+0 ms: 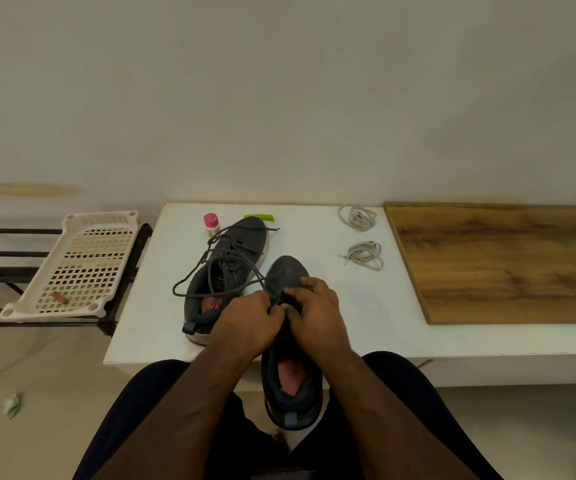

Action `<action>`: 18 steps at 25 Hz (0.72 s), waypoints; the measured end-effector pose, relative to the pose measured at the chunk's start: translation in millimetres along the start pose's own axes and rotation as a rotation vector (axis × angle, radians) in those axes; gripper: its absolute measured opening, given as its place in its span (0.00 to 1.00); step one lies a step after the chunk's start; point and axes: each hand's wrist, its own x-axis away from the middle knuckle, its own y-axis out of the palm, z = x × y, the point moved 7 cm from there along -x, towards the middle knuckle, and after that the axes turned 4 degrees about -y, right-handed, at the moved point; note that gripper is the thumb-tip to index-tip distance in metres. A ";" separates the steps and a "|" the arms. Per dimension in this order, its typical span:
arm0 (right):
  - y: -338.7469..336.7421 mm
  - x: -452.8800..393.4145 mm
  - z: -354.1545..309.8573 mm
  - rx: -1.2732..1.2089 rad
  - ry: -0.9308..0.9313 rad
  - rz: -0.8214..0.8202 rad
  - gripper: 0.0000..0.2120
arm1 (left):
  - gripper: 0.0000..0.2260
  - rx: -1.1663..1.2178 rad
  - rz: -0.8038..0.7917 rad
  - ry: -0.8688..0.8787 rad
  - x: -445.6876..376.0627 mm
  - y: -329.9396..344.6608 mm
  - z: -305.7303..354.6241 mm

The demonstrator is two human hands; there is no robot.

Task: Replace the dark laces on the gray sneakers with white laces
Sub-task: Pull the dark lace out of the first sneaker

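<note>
We are pinching the dark lace (262,284) with both hands, left hand (250,317) and right hand (314,306), over the near sneaker (288,271), its length pointing away from us

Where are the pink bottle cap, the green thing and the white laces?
pink bottle cap (211,220), head view, top of cap.
green thing (259,218), head view, its middle.
white laces (364,255), head view, nearer bundle's loops.

Dim, flat indoor light with a warm grey cast; no glare. Shadows under the sneakers (227,271) are soft and faint. Wide-angle lens bends the table (314,327) edges; detail is slightly soft overall.
</note>
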 end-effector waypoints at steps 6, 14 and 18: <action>-21.4 0.4 16.0 -0.217 0.189 0.300 0.06 | 0.13 0.018 0.020 -0.035 -2.9 1.8 -7.2; 3.6 1.3 -3.4 0.031 -0.028 0.062 0.06 | 0.14 0.018 0.013 -0.014 -2.9 2.5 -6.3; -23.1 2.1 27.5 -0.386 0.211 0.367 0.09 | 0.14 0.024 0.012 -0.016 -2.9 -0.4 -5.3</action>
